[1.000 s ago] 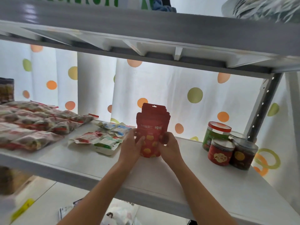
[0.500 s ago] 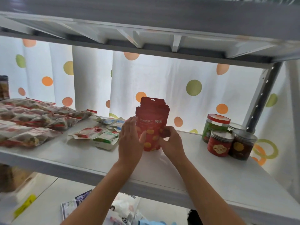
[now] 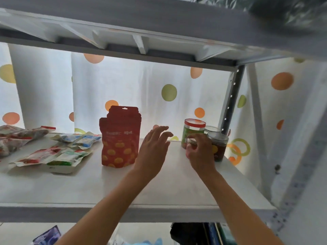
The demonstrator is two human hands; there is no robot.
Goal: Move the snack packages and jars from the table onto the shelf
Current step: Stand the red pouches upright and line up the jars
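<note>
Both forearms reach over the white shelf (image 3: 88, 191). Left hand (image 3: 154, 147) hovers, fingers spread, holding nothing, just right of the red stand-up pouches (image 3: 120, 138), upright mid-shelf. Right hand (image 3: 201, 152) curls around a small red-labelled jar (image 3: 192, 143); green jar (image 3: 192, 129) and dark jar (image 3: 219, 147) beside it. Flat snack packets (image 3: 58, 154) left.

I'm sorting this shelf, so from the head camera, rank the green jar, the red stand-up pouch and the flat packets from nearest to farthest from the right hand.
1. Green jar: just behind the right hand, on the right.
2. Red stand-up pouch: mid-shelf, beyond the left hand.
3. Flat packets: far left.
</note>
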